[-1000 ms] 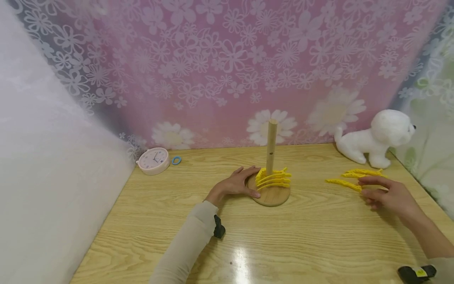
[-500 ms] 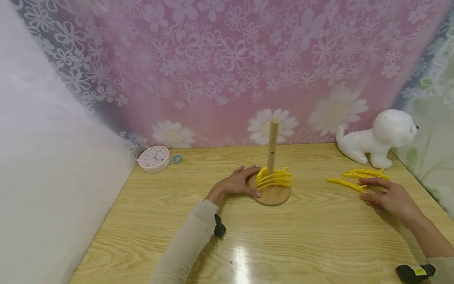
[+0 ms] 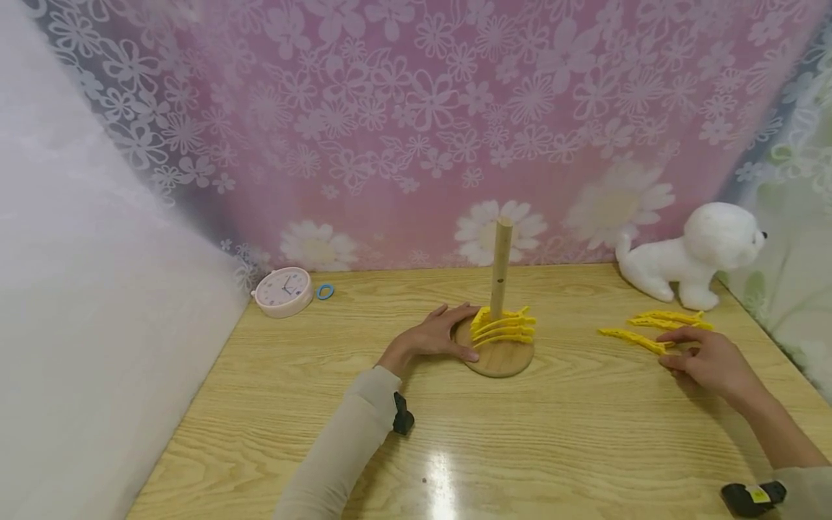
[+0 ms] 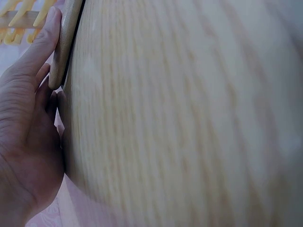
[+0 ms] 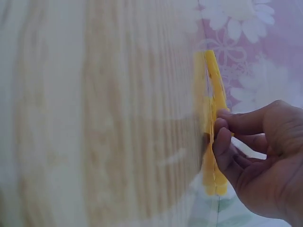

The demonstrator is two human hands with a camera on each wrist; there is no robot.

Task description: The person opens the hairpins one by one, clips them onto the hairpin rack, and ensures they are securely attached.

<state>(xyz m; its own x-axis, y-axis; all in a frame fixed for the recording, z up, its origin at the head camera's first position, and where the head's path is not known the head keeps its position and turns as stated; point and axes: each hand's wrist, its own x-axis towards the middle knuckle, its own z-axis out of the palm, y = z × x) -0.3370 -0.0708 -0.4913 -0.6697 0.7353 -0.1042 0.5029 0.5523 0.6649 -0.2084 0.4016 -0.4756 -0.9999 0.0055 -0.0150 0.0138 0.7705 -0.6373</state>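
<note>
A wooden post (image 3: 501, 267) stands upright on a round wooden base (image 3: 500, 363). Several thin, curved yellow plastic pieces (image 3: 510, 331) are stacked around its foot. My left hand (image 3: 432, 336) holds the base by its left rim, the thumb on the near side; in the left wrist view the base's edge (image 4: 61, 56) lies between thumb and fingers. Far to the right, my right hand (image 3: 715, 365) pinches the end of a loose yellow piece (image 3: 632, 337) between thumb and forefinger. In the right wrist view this yellow piece (image 5: 214, 75) is partly covered by the fingertips.
More yellow pieces (image 3: 666, 318) lie just behind the right hand. A white toy dog (image 3: 682, 256) stands at the back right. At the back left are a pink clock (image 3: 282, 292) and a blue ring (image 3: 325, 291). A flowered curtain (image 3: 403, 144) borders the wooden table (image 3: 552, 440).
The right thumb and forefinger have closed onto the end of the yellow piece, which has barely moved. The left hand still holds the base in the same place.
</note>
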